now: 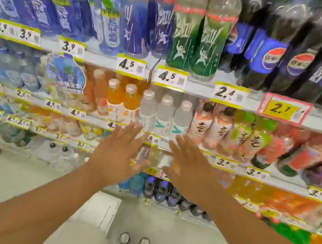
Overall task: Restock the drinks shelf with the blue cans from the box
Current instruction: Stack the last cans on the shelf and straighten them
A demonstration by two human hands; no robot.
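Both my hands reach forward toward the drinks shelves with straight, spread fingers and hold nothing. My left hand (119, 153) and my right hand (185, 167) hang side by side in front of the shelf of clear bottles (164, 114). Two cans (125, 238) stand upright on the floor below, seen from above by their silver tops, with the second can (144, 243) right beside the first. A row of dark blue cans (163, 191) sits on a low shelf just under my hands. No box is visible. The picture is blurred.
Shelves with yellow price tags (171, 77) carry several rows of bottles: blue and green ones (207, 41) on top, cola bottles (274, 57) upper right, orange bottles (116, 94) in the middle. A pale floor (21, 180) lies below, with a white panel (105, 211) at the shelf foot.
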